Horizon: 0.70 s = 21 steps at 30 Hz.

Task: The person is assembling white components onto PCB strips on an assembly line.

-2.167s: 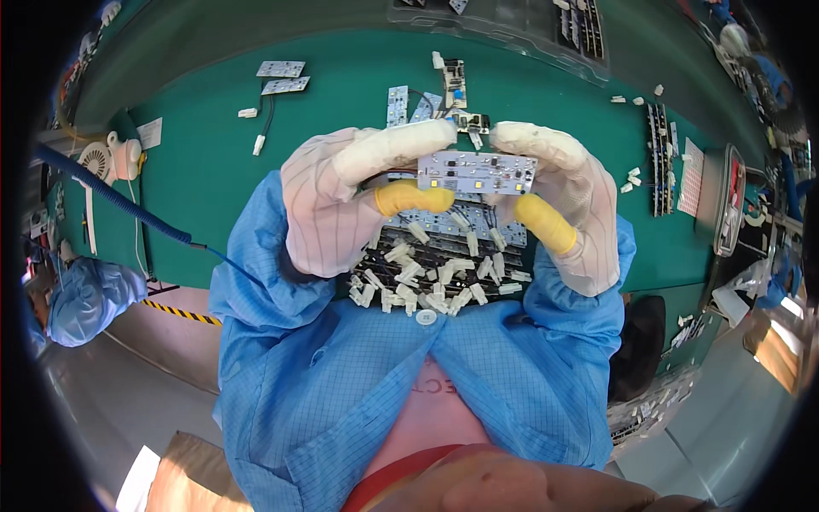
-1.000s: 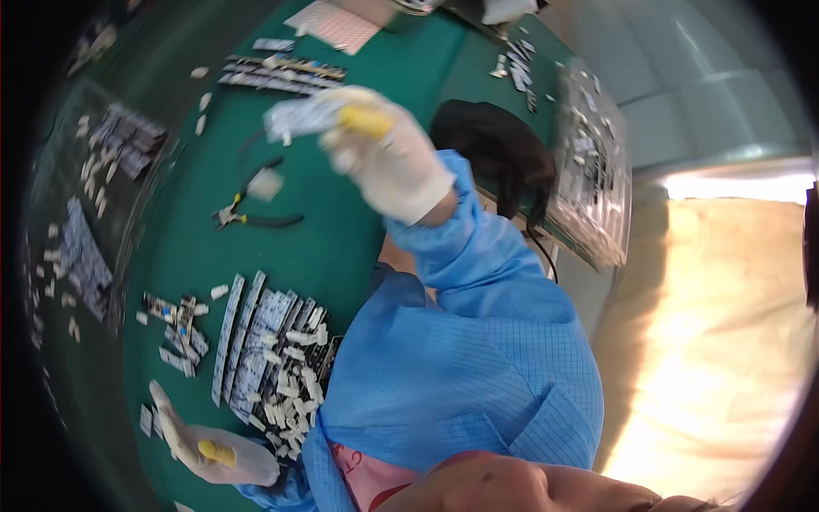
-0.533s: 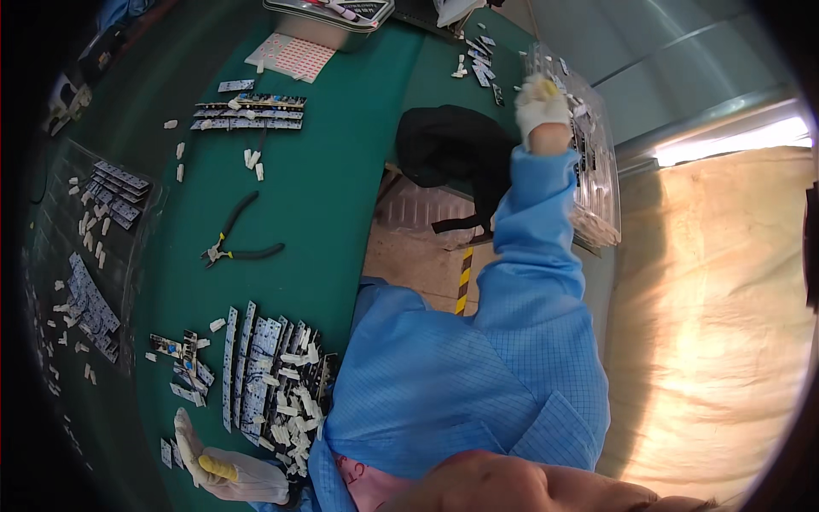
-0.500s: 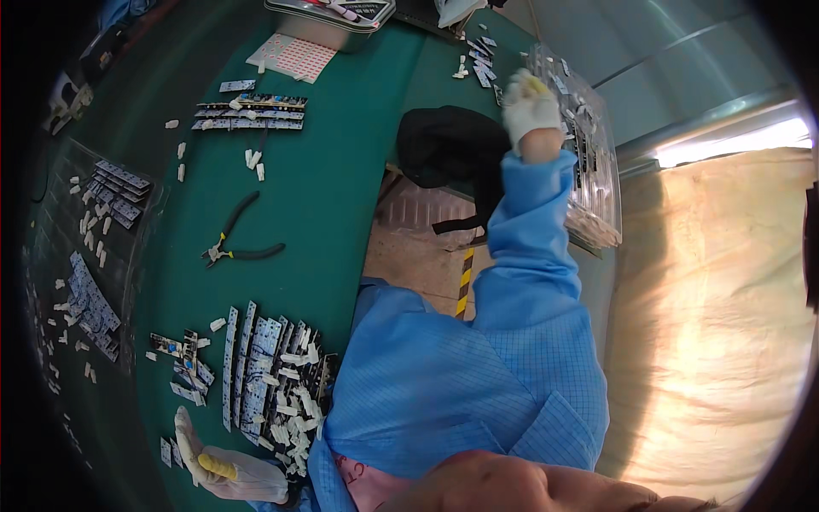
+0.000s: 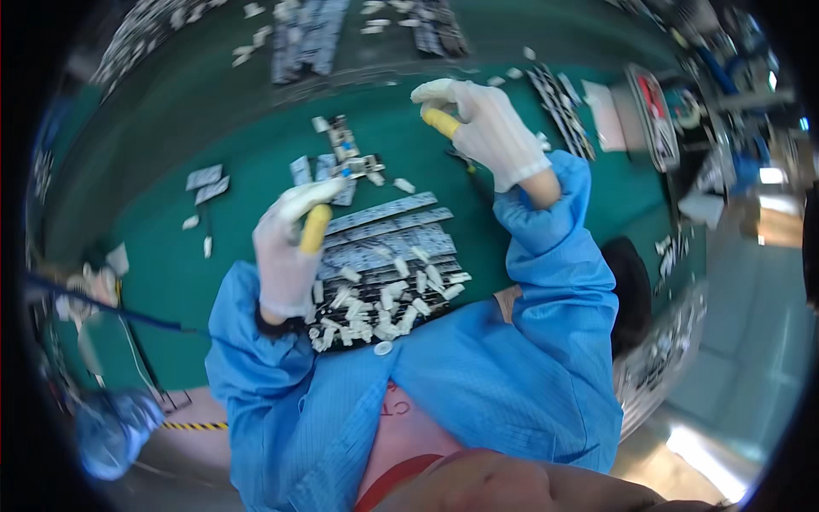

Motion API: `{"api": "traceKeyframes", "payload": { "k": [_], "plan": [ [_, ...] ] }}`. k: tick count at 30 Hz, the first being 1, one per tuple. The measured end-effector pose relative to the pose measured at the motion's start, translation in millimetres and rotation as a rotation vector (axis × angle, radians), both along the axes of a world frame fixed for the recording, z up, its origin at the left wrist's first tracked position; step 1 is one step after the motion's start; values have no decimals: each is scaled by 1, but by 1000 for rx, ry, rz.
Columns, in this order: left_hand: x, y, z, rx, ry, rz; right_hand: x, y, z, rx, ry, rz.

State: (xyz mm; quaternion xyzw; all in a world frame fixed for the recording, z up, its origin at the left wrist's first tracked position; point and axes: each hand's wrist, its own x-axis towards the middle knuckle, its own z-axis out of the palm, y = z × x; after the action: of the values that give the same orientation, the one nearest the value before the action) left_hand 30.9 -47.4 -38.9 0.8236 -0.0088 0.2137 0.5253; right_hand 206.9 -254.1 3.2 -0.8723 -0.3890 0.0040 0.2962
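Observation:
My left hand (image 5: 288, 247), in a white glove with a yellow finger cot on the thumb, hovers at the left edge of a row of narrow circuit boards (image 5: 392, 235). Its thumb and fingers are apart with nothing visible between them. White connectors (image 5: 388, 311) on wires lie heaped over the near boards. My right hand (image 5: 495, 132), gloved the same way, is raised over the green table with its thumb and forefinger apart and no object showing. Cutting pliers (image 5: 465, 160) lie mostly hidden behind it. Just beyond my left fingertips is a small cluster of boards (image 5: 345, 149).
More boards (image 5: 307, 38) and connectors lie at the far side. At the right are a stack of boards (image 5: 559, 111), a pink-white sheet (image 5: 604, 115) and a box (image 5: 653, 119). A black cloth item (image 5: 627, 294) hangs by the right edge, near a clear tray (image 5: 661, 354).
My view has turned from the right side towards the table. My right hand has come back from the clear tray to above the table; my left hand has moved to beside the row of boards.

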Motion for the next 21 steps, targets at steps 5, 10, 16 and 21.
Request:
{"api": "traceKeyframes", "payload": {
  "k": [5,10,16,21],
  "plan": [
    [1,11,-33,43,-104,210,8,78,-43,19,-262,297],
    [4,18,-39,173,-86,245,24,90,-57,-287,-320,443],
    [2,13,-26,75,10,236,24,28,-6,0,104,242],
    [12,9,7,-22,-206,167,-31,10,43,296,700,94]
  ]
}}
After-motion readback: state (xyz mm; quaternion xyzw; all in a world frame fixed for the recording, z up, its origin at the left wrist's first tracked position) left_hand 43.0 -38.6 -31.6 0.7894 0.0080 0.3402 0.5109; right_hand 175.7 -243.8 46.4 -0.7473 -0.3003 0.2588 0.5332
